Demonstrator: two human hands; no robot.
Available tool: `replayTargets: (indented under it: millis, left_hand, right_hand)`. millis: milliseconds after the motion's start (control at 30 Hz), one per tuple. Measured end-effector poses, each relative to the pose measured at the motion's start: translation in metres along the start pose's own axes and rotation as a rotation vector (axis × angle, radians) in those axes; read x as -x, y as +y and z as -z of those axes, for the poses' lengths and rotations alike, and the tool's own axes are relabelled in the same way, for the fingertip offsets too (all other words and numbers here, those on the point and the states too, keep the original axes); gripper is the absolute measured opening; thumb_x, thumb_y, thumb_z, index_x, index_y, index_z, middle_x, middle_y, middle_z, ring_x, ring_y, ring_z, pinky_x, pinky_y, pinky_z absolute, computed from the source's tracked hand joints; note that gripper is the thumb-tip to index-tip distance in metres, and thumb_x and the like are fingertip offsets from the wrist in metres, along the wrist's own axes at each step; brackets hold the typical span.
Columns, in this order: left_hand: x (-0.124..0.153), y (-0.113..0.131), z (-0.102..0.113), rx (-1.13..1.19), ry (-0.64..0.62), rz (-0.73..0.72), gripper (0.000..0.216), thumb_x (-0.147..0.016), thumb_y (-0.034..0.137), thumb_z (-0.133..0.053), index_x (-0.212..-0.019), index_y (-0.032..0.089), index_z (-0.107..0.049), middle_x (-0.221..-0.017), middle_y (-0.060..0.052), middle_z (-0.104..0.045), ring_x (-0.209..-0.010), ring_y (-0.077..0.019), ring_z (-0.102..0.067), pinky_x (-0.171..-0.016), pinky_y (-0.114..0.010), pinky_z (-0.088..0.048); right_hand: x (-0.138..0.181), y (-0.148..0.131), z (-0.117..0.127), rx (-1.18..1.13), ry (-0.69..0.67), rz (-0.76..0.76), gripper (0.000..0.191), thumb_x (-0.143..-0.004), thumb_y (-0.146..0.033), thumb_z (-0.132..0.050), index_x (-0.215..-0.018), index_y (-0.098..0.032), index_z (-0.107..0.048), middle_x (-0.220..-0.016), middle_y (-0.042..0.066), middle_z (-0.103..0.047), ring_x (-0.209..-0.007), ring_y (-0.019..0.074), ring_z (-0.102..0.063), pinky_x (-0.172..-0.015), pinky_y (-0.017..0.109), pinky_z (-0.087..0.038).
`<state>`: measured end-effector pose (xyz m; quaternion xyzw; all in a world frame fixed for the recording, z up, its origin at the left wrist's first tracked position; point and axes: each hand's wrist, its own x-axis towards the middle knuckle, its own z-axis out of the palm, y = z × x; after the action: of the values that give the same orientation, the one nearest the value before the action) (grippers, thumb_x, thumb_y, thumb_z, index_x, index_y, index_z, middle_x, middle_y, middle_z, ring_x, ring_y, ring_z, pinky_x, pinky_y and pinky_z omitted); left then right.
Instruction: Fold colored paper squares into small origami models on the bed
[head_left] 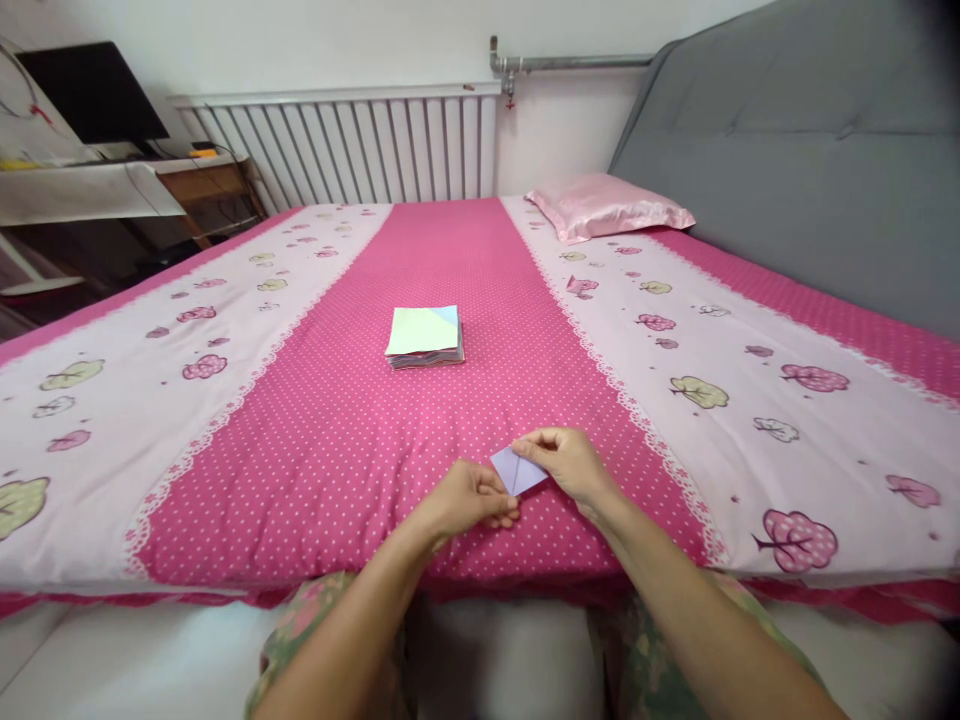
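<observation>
A small folded piece of lilac paper (pixel 525 477) is held between my two hands, just above or on the bed's near edge. Its surface shows crease lines. My left hand (pixel 474 497) pinches its lower left corner between thumb and fingers. My right hand (pixel 564 462) grips its upper right side, thumb on top and fingers partly behind it. Farther off on the bedspread sits a stack of square paper sheets (pixel 421 332), pale green on top with a light blue corner showing.
The bed wears a pink dotted bedspread (pixel 330 400) with white tree-print bands. A pink pillow (pixel 611 205) lies at the back right, by a grey headboard (pixel 810 150). Behind are a radiator (pixel 360 145) and, left, a desk (pixel 202 180) with a monitor (pixel 94 95).
</observation>
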<state>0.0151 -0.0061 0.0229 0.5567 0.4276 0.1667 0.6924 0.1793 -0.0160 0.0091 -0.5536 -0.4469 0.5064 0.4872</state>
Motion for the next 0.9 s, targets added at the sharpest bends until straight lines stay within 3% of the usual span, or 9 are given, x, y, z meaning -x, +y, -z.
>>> replayTargets:
  millis: [100, 200, 267, 400, 567, 767, 900]
  left_hand:
    - [0.004, 0.003, 0.015, -0.194, 0.069, -0.017, 0.019, -0.059, 0.028, -0.071, -0.068, 0.012, -0.065, -0.059, -0.004, -0.065, -0.05, -0.0108, -0.057, -0.05, -0.022, -0.042]
    - [0.006, 0.007, 0.022, -0.404, 0.256, -0.183, 0.016, -0.06, 0.025, -0.07, -0.069, 0.014, -0.064, -0.058, -0.002, -0.062, -0.051, -0.0108, -0.055, -0.048, -0.02, -0.039]
    - [0.005, 0.008, 0.02, -0.53, 0.297, -0.315, 0.012, -0.064, 0.023, -0.067, -0.074, 0.015, -0.064, -0.06, -0.001, -0.061, -0.053, -0.0105, -0.053, -0.05, -0.02, -0.039]
    - [0.001, 0.002, 0.009, -0.74, 0.236, -0.454, 0.022, -0.069, 0.015, -0.059, -0.09, 0.018, -0.066, -0.07, -0.002, -0.06, -0.059, -0.011, -0.051, -0.055, -0.022, -0.039]
    - [-0.001, -0.003, 0.005, -0.882, 0.231, -0.502, 0.022, -0.07, 0.013, -0.057, -0.089, 0.016, -0.067, -0.073, -0.003, -0.057, -0.063, -0.0126, -0.05, -0.059, -0.024, -0.039]
    - [0.0, 0.0, 0.008, -0.88, 0.205, -0.459, 0.022, -0.07, 0.015, -0.058, -0.09, 0.013, -0.066, -0.073, -0.004, -0.055, -0.063, -0.0128, -0.05, -0.059, -0.024, -0.04]
    - [-0.002, 0.0, 0.009, -0.86, 0.198, -0.452, 0.018, -0.073, 0.015, -0.056, -0.088, 0.014, -0.066, -0.071, -0.004, -0.054, -0.062, -0.0126, -0.05, -0.059, -0.024, -0.04]
  right_hand:
    - [-0.006, 0.008, 0.002, 0.077, -0.045, -0.025, 0.03, -0.061, -0.043, -0.069, -0.066, -0.013, -0.067, -0.058, 0.003, -0.064, -0.05, 0.0123, -0.054, -0.051, 0.025, -0.041]
    - [-0.01, 0.014, 0.002, 0.241, -0.077, 0.037, 0.026, -0.065, -0.039, -0.066, -0.065, -0.014, -0.068, -0.057, 0.003, -0.064, -0.049, 0.0122, -0.053, -0.049, 0.024, -0.039]
    - [-0.011, 0.016, 0.001, 0.365, -0.073, 0.093, 0.022, -0.067, -0.037, -0.064, -0.065, -0.015, -0.069, -0.057, 0.003, -0.064, -0.05, 0.0123, -0.053, -0.048, 0.023, -0.037]
    - [-0.01, 0.015, 0.0, 0.507, -0.03, 0.18, 0.019, -0.068, -0.033, -0.064, -0.075, -0.016, -0.069, -0.06, 0.001, -0.062, -0.051, 0.0117, -0.052, -0.047, 0.022, -0.036]
    - [-0.008, 0.013, 0.004, 0.498, -0.007, 0.199, 0.018, -0.065, -0.025, -0.064, -0.081, -0.018, -0.061, -0.064, -0.002, -0.057, -0.051, 0.0095, -0.05, -0.048, 0.021, -0.039]
    - [-0.001, -0.003, 0.02, 0.38, -0.342, 0.087, 0.018, -0.063, -0.009, -0.057, -0.079, -0.015, -0.06, -0.067, -0.001, -0.057, -0.061, 0.0105, -0.054, -0.056, 0.022, -0.043]
    - [0.004, -0.012, 0.025, 0.385, -0.414, 0.007, 0.026, -0.056, -0.01, -0.066, -0.081, -0.015, -0.063, -0.068, 0.0, -0.059, -0.061, 0.0113, -0.054, -0.055, 0.023, -0.043]
